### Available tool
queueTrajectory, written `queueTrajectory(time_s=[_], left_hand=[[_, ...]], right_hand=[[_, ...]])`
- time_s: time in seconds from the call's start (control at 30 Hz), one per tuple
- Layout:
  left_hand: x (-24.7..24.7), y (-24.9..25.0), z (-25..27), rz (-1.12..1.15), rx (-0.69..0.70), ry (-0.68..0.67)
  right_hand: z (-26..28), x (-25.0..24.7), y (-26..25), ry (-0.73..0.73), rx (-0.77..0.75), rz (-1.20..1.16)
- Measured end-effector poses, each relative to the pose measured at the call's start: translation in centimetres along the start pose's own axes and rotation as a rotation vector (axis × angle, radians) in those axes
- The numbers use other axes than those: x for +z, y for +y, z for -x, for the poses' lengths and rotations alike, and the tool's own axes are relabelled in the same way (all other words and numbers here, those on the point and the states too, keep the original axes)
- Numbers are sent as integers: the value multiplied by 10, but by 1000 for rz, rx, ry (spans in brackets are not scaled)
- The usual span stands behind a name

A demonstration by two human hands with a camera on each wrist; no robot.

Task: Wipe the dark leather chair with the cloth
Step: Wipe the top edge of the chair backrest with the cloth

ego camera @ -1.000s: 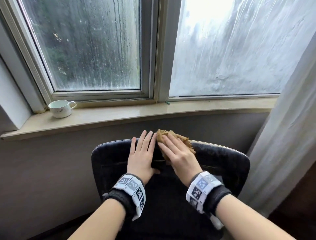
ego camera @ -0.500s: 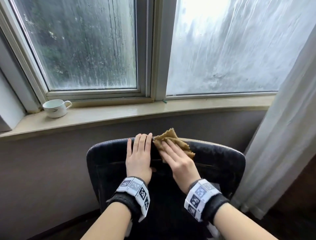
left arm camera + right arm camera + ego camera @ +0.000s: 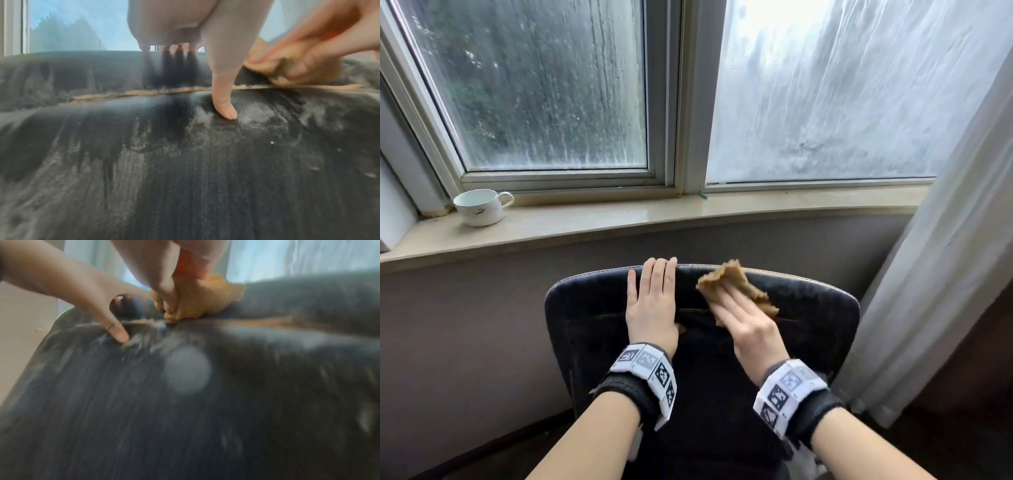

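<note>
Both hands (image 3: 652,301) on chair (image 3: 592,308)

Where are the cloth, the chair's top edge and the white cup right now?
cloth (image 3: 732,279): head view, on the bare tan fabric beyond the right hand's fingers.
chair (image 3: 804,281): head view, on the backrest's top edge, right of the cloth.
white cup (image 3: 477,210): head view, on its outer wall, standing on the windowsill.

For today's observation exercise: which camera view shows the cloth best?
The head view: the cloth shows sharp and nearly whole, pressed on the chair top under the right hand. The left wrist view shows only a blurred part at its right edge. The right wrist view shows it bunched under the fingers, also blurred.
</note>
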State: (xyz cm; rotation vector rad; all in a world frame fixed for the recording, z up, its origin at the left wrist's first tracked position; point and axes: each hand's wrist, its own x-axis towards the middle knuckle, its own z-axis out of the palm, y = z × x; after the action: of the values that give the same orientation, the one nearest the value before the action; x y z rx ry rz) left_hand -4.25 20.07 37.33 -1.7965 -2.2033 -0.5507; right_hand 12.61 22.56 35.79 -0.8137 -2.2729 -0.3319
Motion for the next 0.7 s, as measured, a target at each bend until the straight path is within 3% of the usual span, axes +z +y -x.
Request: queueTrajectory(time_s=[0.1, 0.17, 0.23, 0.3, 0.47, 0.53, 0.7], left_hand=[[-6, 4, 1, -8, 0, -44], [-7, 6, 3, -31, -26, -75], [-5, 6, 2, -22, -46, -17], [-8, 5, 5, -32, -47, -76], [-12, 7, 3, -16, -25, -88], [-10, 5, 3, 0, -26, -66], [-5, 6, 6, 3, -43, 1]], right_hand=[[26, -2, -15, -78, -42, -7], [15, -11, -15, -67, -43, -16], [-7, -20, -9, -3, -16, -11], [-20, -20, -2, 14, 16, 3], [28, -4, -24, -115, 47, 25], [24, -10, -27, -151, 32, -17], [-37, -28, -13, 17, 111, -14]])
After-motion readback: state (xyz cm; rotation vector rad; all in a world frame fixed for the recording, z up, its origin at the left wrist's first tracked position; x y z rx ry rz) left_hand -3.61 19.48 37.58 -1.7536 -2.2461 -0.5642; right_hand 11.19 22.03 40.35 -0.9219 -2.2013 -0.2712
